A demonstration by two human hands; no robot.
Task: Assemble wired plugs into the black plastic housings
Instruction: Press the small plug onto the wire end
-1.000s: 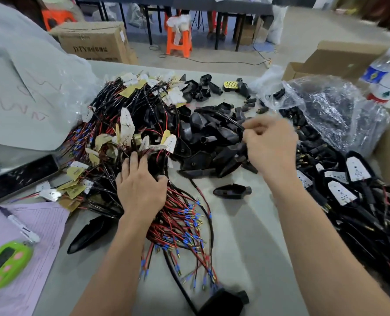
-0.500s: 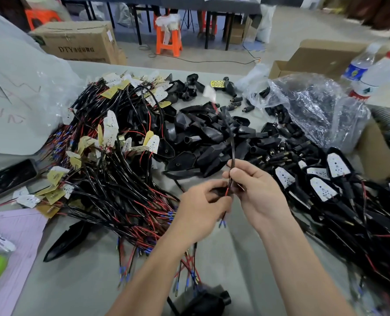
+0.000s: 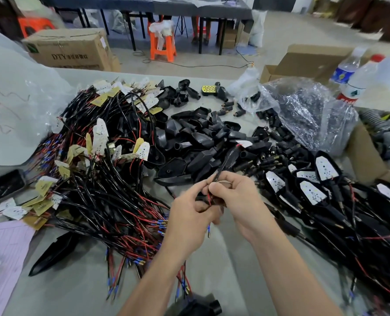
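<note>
Both hands meet at the middle of the table. My left hand [image 3: 189,215] and my right hand [image 3: 239,201] pinch one wired plug [image 3: 223,165], a black sleeved lead with red and black wires; its small white board end sticks up and away. Blue-tipped ends hang below my fingers. A big tangle of wired plugs [image 3: 103,179] lies to the left. A heap of black plastic housings [image 3: 201,137] lies behind my hands. Assembled housings with white boards [image 3: 312,188] are piled at the right.
A clear plastic bag [image 3: 303,110] with more parts sits at the back right beside a cardboard box [image 3: 308,60] and water bottles [image 3: 353,76]. A loose black housing [image 3: 52,254] lies at the front left, another [image 3: 201,306] at the near edge. Pink paper [image 3: 2,247] lies at the left.
My left hand left the wire tangle and joined the right hand. The right hand drew one wired plug out of the pile toward me; both now hold it lower and nearer.
</note>
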